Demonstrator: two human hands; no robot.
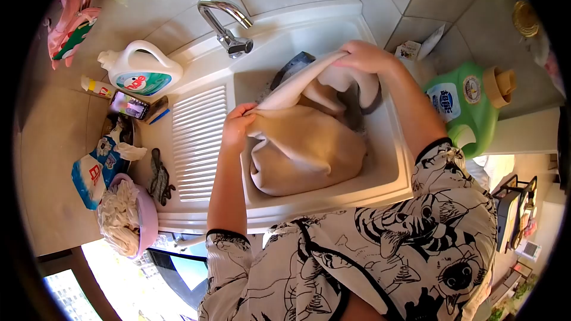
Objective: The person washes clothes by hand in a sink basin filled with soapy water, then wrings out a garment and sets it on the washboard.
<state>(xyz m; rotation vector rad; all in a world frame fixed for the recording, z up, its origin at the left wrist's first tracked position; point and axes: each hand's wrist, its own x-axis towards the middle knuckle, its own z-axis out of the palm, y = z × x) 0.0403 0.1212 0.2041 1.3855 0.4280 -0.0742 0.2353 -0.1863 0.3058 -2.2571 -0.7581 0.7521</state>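
Observation:
A large beige cloth is bunched in the white laundry sink, its upper edge pulled up between my two hands. My left hand pinches that edge at the left side of the basin. Higher up, toward the back right, my right hand is closed on the other end of the edge. Folds hide what kind of article the cloth is. Behind it, a dark blue piece of fabric shows in the basin. Some water seems to lie around the cloth.
A chrome faucet rises behind the sink, and a ribbed washboard lies left. A white detergent jug, a phone and a purple basin of cloths stand farther left. A green detergent jug stands right.

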